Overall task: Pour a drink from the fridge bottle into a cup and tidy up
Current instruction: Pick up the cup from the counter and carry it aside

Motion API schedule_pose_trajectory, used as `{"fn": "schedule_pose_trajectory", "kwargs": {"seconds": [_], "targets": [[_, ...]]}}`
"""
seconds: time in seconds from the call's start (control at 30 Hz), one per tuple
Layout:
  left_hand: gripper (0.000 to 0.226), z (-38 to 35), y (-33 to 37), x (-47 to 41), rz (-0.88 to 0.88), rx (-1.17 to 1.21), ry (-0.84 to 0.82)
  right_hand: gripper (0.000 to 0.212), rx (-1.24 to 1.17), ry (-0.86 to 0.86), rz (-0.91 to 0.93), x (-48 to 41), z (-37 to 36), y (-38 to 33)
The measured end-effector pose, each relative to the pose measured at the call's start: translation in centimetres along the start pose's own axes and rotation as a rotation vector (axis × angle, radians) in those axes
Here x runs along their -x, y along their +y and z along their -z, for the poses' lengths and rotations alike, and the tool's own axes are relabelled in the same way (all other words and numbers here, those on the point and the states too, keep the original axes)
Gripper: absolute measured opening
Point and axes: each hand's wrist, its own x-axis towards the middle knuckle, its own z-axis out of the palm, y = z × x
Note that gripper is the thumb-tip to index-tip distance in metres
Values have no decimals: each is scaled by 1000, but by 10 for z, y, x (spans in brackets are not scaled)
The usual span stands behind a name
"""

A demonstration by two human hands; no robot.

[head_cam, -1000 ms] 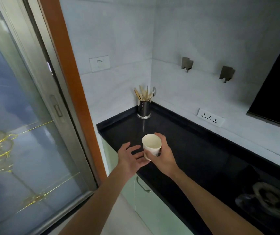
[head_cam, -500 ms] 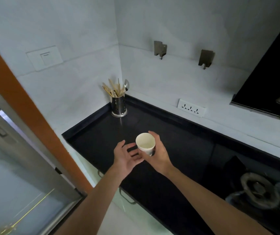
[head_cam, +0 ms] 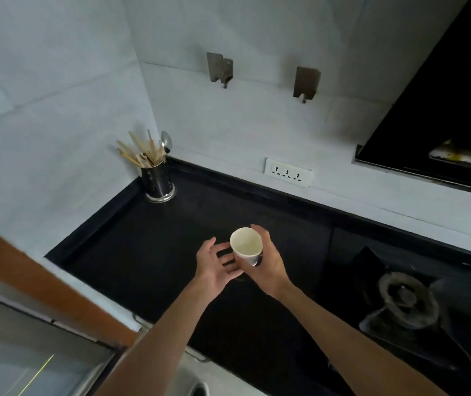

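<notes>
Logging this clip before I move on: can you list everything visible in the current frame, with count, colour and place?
cup: 1, white, looks empty, held above the counter
counter: 1, black, runs along the wall
utensil holder: 1, shiny metal, back corner of counter, holding wooden sticks and a spoon
wall hooks: 2, dark metal, on the wall above the counter
socket strip: 1, white, on the wall just above the counter
range hood: 1, black, upper right
gas burner: 1, dark, on the counter at right
door frame: 1, orange-brown, lower left
right hand: wrapped around the cup
left hand: open, beside the cup
</notes>
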Motion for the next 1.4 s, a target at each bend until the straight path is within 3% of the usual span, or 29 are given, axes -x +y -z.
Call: {"fn": "schedule_pose_trajectory", "kwargs": {"seconds": [0.53, 1.4], "targets": [[52, 18, 13, -74, 138, -165, 12, 72, 44, 201, -166, -22, -44, 35], [43, 40, 35, -130, 244, -335, -58, 70, 81, 242, -348, -55, -87, 52]]}}
